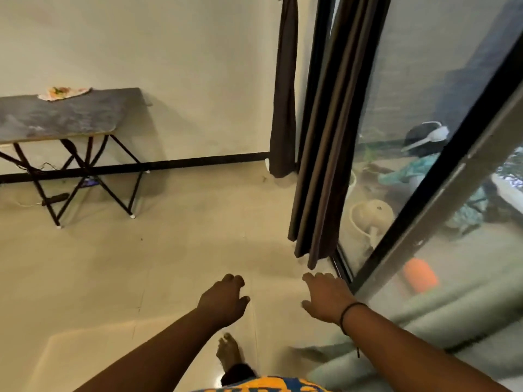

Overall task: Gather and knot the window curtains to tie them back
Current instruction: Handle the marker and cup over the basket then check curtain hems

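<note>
A dark brown curtain (325, 165) hangs in loose folds beside the glass sliding door, its hem just above the floor. A second dark curtain panel (284, 108) hangs gathered in the corner against the wall. My left hand (223, 301) is stretched forward over the floor, fingers apart, holding nothing. My right hand (325, 298), with a black band at the wrist, is also held out with fingers spread, a little below and in front of the near curtain's hem, not touching it.
A folding table (65, 117) with black crossed legs stands at the left wall, a patterned cloth (63, 92) on top and cables beneath. The glass door (424, 137) with black frame runs along the right; pots and an orange object lie outside. My bare foot (227, 352) is below.
</note>
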`<state>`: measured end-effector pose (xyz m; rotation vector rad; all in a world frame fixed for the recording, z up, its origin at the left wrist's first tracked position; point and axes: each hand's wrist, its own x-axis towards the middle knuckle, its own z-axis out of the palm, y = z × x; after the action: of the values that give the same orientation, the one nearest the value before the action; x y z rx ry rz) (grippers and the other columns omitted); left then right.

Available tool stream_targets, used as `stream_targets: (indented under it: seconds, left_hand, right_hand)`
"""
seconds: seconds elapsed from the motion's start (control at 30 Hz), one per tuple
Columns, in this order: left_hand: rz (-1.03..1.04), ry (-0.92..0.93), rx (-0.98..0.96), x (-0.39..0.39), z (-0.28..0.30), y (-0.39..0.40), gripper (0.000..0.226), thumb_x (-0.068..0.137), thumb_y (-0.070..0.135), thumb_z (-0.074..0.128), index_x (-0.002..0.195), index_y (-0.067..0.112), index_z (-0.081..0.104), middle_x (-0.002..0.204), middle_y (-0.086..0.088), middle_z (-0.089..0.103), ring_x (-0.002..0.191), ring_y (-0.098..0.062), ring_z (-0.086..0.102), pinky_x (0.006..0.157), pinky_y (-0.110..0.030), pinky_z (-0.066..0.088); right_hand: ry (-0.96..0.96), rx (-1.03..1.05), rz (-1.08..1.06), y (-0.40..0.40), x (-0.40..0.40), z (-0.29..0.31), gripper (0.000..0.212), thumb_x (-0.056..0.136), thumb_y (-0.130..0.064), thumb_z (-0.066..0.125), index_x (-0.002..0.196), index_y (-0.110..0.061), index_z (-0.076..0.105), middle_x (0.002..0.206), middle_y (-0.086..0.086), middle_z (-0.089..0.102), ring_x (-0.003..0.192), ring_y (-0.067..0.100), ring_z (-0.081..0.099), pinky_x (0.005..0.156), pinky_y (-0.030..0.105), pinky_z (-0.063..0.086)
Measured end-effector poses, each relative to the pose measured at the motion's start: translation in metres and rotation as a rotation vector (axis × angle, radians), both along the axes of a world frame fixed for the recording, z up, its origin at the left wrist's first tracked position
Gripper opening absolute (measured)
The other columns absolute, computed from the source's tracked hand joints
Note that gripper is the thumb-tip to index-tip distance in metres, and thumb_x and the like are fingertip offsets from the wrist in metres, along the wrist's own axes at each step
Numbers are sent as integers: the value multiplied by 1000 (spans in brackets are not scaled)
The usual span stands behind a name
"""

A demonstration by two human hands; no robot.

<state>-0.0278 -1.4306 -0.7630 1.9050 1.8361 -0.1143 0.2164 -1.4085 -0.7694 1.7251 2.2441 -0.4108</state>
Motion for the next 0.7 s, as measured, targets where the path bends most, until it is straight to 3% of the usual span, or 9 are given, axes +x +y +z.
stream_targets:
  seconds: [0.2,0.37,0.7]
  left_hand:
    - [-62,-20,-27,-10,-12,142,47,92,47,46,131,21,42,134,-1,45,116,-22,52,91,-35,46]
    - [-218,119,-104,-17,-4,276,49,92,50,44,131,21,41,134,-2,49,119,-23,52,93,-33,44]
    - [-366,126,-340,28,-24,489,49,93,46,49,131,15,44,132,-8,53,122,-24,49,93,-26,39]
  right_hand:
    - [-37,13,-12,114,-7,-3,56,87,-46,51,135,-22,36,136,7,46,125,29,41,102,43,36]
    - [-55,28,-121,216,-10,9,51,87,-40,52,133,-23,40,129,8,52,118,29,47,99,43,39]
    - [113,35,-144,406,-12,-9,45,89,-32,47,132,-21,38,126,5,50,119,26,44,99,41,40]
